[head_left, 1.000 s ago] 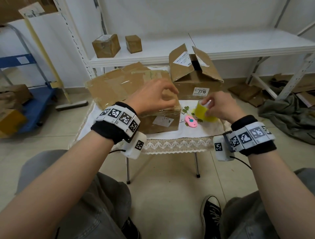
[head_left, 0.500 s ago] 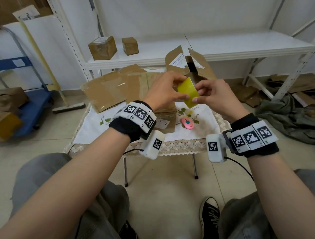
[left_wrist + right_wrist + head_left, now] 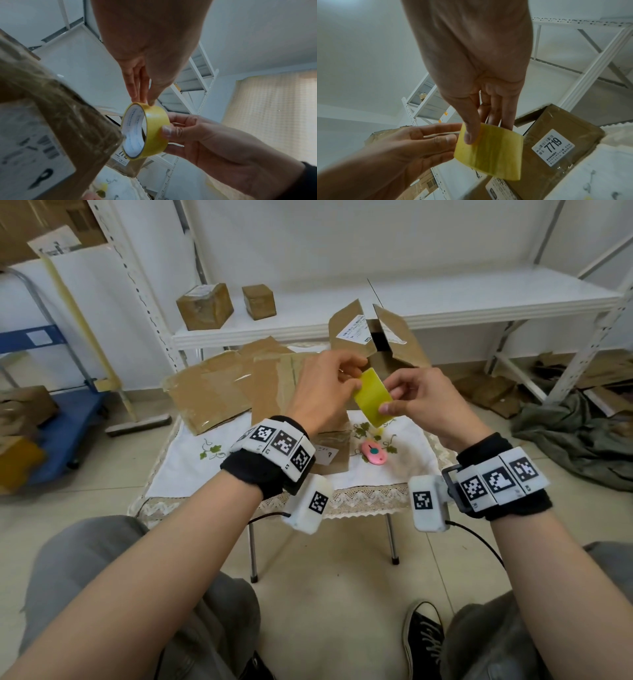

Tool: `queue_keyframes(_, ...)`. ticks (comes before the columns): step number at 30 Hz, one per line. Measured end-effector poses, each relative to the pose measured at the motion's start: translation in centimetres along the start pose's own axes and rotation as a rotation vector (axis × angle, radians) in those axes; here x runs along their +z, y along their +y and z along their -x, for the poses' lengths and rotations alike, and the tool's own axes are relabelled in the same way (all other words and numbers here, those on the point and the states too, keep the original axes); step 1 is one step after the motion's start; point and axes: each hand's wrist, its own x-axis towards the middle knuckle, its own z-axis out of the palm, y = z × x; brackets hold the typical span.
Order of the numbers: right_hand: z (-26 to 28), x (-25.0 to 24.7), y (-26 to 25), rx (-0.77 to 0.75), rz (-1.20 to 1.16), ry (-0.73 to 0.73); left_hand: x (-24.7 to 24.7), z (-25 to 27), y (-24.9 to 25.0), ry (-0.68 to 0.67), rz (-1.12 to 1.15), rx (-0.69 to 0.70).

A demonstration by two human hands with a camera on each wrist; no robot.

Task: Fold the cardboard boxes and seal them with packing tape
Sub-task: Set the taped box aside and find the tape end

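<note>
Holding the yellow tape roll point(image 3: 372, 398) in the air above the table point(image 3: 178, 470), both hands gripped it. The right hand point(image 3: 426, 405) clamped thumb and fingers across its band, while the left hand's point(image 3: 323, 392) fingertips pinched its upper edge. Behind stood a taped box point(image 3: 219, 392) and an open box point(image 3: 376, 344); a pink cutter point(image 3: 374, 452) lay on the cloth.
</note>
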Motion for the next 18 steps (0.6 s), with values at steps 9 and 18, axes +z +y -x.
queue_keyframes(9, -0.2, 0.5, 0.4, -0.013, 0.077, 0.008, -1.4, -0.3, -1.0, -0.031, 0.103, -0.153)
queue_keyframes(18, 0.0, 1.0, -0.2, -0.117, 0.132, -0.009, -1.3, -0.4, -1.3, -0.019, 0.030, -0.162)
